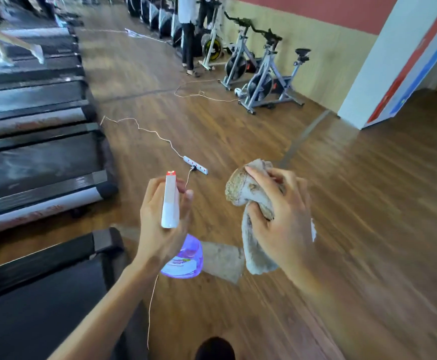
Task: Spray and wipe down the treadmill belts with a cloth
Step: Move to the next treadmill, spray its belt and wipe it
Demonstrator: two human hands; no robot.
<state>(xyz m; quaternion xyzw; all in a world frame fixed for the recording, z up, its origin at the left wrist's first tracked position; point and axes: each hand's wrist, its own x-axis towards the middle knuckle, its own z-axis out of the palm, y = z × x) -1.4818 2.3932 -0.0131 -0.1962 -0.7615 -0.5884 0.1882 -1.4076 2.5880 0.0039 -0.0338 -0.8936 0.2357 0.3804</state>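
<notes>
My left hand grips a spray bottle with a white trigger head and a clear purple body, held over the wooden floor. My right hand grips a bunched, dirty grey cloth whose tail hangs below my palm. A row of treadmills runs along the left; the nearest black belt lies at the lower left, and another belt lies beyond it. Both hands hover to the right of the treadmills, touching neither belt.
A white power strip and thin cords lie on the wooden floor ahead. Spin bikes line the right wall, with a person standing by them. Someone's legs move on a far treadmill. A grey mat patch lies under my hands.
</notes>
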